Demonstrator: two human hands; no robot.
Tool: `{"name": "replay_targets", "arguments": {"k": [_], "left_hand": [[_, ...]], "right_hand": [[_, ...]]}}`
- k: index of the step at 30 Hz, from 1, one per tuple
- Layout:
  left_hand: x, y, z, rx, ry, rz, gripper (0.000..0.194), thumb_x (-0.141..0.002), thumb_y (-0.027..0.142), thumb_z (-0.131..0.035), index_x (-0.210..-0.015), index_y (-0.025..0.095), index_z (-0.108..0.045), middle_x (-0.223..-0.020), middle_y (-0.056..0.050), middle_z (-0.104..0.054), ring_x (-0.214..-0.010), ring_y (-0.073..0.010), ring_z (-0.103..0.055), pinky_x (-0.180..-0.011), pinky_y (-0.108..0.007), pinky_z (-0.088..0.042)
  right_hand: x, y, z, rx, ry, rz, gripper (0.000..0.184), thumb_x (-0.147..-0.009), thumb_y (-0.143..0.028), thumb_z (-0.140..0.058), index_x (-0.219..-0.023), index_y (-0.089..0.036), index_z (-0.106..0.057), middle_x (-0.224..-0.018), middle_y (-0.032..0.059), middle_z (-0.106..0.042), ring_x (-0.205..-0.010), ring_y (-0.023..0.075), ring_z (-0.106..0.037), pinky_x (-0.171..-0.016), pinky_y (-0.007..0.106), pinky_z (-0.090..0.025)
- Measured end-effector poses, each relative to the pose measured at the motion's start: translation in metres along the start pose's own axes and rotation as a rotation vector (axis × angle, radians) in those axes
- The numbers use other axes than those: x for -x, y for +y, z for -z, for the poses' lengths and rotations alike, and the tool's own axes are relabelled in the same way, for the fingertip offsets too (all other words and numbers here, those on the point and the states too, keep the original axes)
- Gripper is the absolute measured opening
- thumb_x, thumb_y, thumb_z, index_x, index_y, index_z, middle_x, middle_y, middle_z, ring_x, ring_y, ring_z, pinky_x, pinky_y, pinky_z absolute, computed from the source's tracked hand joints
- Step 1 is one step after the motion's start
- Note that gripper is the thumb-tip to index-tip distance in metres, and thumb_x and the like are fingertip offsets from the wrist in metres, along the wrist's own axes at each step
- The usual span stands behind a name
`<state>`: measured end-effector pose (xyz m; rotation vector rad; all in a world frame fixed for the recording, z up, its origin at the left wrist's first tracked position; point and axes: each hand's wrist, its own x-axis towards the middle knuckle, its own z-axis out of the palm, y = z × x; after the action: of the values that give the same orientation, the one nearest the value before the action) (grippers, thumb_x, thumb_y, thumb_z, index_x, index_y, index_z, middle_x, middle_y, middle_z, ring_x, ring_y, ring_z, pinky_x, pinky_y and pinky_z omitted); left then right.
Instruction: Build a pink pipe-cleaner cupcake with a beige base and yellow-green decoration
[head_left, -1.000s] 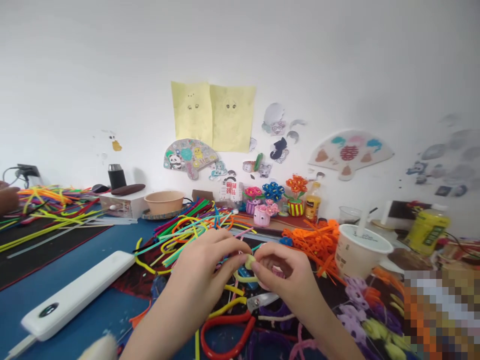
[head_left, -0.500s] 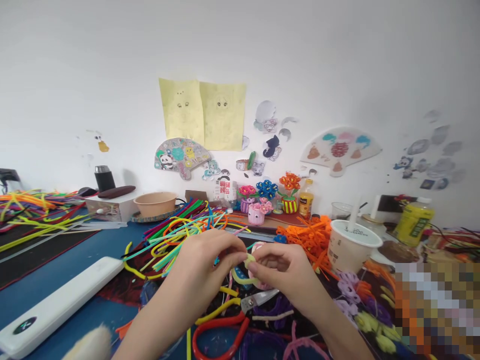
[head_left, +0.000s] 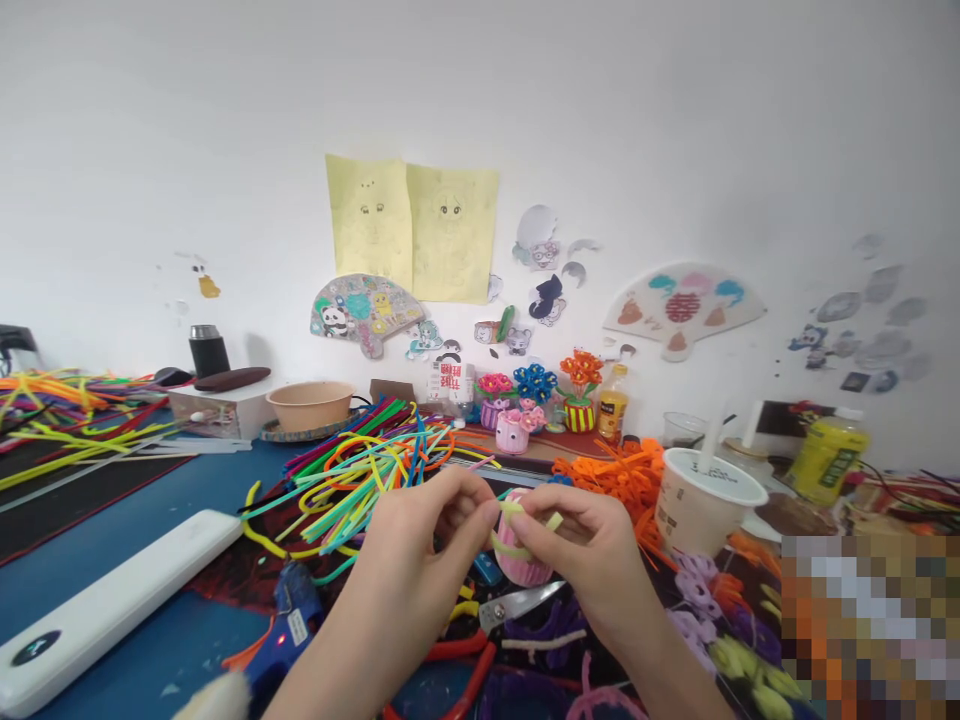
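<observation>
A pale yellow-green pipe cleaner (head_left: 513, 549), bent into a loop, is between my two hands. My left hand (head_left: 439, 535) pinches it at the left with thumb and fingertips. Closed on its right part, my right hand (head_left: 583, 540) leaves a short end sticking out above the fingers. Just behind and below stands a pink ribbed pot (head_left: 523, 572), partly hidden by the right fingers. Scissors (head_left: 517, 606) with red handles lie below the hands, blades partly open. My left forearm partly covers a blue glue gun (head_left: 289, 625) with a red light.
Pipe cleaners (head_left: 367, 480) pile up behind my left hand, and orange pieces (head_left: 619, 480) behind the right. A lidded cup (head_left: 705, 500) with a straw stands at right. A long white device (head_left: 120, 610) lies at left. Small flower pots (head_left: 512, 432) line the back.
The pipe cleaner has turned in my fingers, and its short end now shows above the right hand. My left forearm has shifted right, uncovering more of the glue gun. The pink pot is more visible.
</observation>
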<state>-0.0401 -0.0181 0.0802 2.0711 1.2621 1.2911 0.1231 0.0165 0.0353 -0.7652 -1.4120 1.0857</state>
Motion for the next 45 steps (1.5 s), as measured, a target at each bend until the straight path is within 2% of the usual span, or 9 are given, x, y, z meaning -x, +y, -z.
{"name": "replay_targets", "arguments": {"k": [6,14,21,25,29,32,38,42,45], "left_hand": [[0.001,-0.001,-0.006,0.145,0.029,0.014,0.017,-0.090,0.026,-0.056,-0.075,0.020,-0.062,-0.060,0.004,-0.063,-0.054,-0.0103,-0.059,-0.052,-0.018,-0.045],[0.007,-0.006,-0.021,0.381,0.143,0.103,0.012,-0.089,0.027,-0.062,-0.079,0.021,-0.065,-0.059,0.004,-0.065,-0.054,-0.0105,-0.063,-0.046,-0.015,-0.045],[0.006,-0.011,-0.030,0.564,0.175,0.125,0.013,-0.086,0.029,-0.067,-0.078,0.018,-0.065,-0.060,0.003,-0.066,-0.051,-0.0095,-0.062,-0.047,-0.015,-0.048],[0.005,-0.014,-0.035,0.686,0.190,0.146,0.016,-0.083,0.030,-0.073,-0.077,0.017,-0.065,-0.058,0.003,-0.065,-0.052,-0.0091,-0.063,-0.048,-0.014,-0.048],[0.006,-0.011,-0.036,0.696,0.188,0.213,0.014,-0.083,0.026,-0.073,-0.079,0.016,-0.066,-0.065,0.001,-0.071,-0.057,-0.0086,-0.066,-0.052,-0.013,-0.051],[0.006,-0.009,-0.039,0.706,0.223,0.213,0.013,-0.083,0.026,-0.073,-0.078,0.016,-0.066,-0.064,0.001,-0.070,-0.058,-0.0085,-0.066,-0.053,-0.013,-0.050],[0.003,-0.004,-0.041,0.685,0.287,0.161,0.015,-0.078,0.027,-0.073,-0.074,0.016,-0.065,-0.059,0.002,-0.067,-0.054,-0.0095,-0.062,-0.049,-0.015,-0.048],[0.001,-0.001,-0.029,0.609,0.230,0.206,0.016,-0.079,0.029,-0.072,-0.076,0.015,-0.065,-0.061,0.001,-0.067,-0.053,-0.0094,-0.060,-0.048,-0.016,-0.045],[-0.002,-0.001,-0.017,0.549,0.121,0.219,0.019,-0.079,0.032,-0.070,-0.074,0.014,-0.065,-0.059,0.001,-0.066,-0.052,-0.0092,-0.057,-0.047,-0.016,-0.043]], "right_hand": [[-0.001,0.001,0.000,-0.060,0.001,0.001,0.021,-0.076,-0.038,-0.079,-0.069,-0.018,-0.075,-0.067,0.0038,-0.070,-0.064,0.0170,-0.062,-0.057,0.026,-0.050],[0.002,0.001,-0.006,-0.200,-0.004,-0.001,0.016,-0.078,-0.033,-0.080,-0.071,-0.020,-0.074,-0.062,-0.0011,-0.068,-0.058,0.0109,-0.056,-0.057,0.022,-0.045],[0.001,0.002,-0.011,-0.214,0.065,0.068,0.015,-0.078,-0.030,-0.079,-0.068,-0.021,-0.073,-0.058,-0.0020,-0.066,-0.050,0.0084,-0.048,-0.045,0.019,-0.037],[0.001,0.005,-0.014,-0.260,0.097,0.089,0.016,-0.077,-0.029,-0.080,-0.066,-0.020,-0.073,-0.058,-0.0017,-0.066,-0.048,0.0078,-0.050,-0.043,0.018,-0.037],[0.002,0.009,-0.017,-0.362,0.088,0.079,0.017,-0.078,-0.029,-0.080,-0.067,-0.018,-0.073,-0.058,-0.0015,-0.065,-0.049,0.0082,-0.053,-0.046,0.019,-0.043],[0.002,0.012,-0.020,-0.442,0.056,0.073,0.018,-0.081,-0.028,-0.079,-0.066,-0.018,-0.073,-0.060,-0.0016,-0.063,-0.053,0.0100,-0.058,-0.050,0.021,-0.048],[0.001,0.011,-0.022,-0.400,0.018,0.100,0.020,-0.082,-0.029,-0.077,-0.065,-0.019,-0.075,-0.066,-0.0020,-0.061,-0.059,0.0103,-0.058,-0.055,0.021,-0.048],[-0.004,0.004,-0.005,-0.295,-0.062,0.007,0.022,-0.077,-0.038,-0.081,-0.067,-0.019,-0.076,-0.067,0.0007,-0.066,-0.066,0.0145,-0.060,-0.065,0.025,-0.051],[-0.008,-0.001,0.015,-0.168,0.022,-0.062,0.027,-0.072,-0.046,-0.083,-0.078,-0.019,-0.080,-0.073,0.0031,-0.072,-0.069,0.0152,-0.061,-0.064,0.024,-0.050]]}}
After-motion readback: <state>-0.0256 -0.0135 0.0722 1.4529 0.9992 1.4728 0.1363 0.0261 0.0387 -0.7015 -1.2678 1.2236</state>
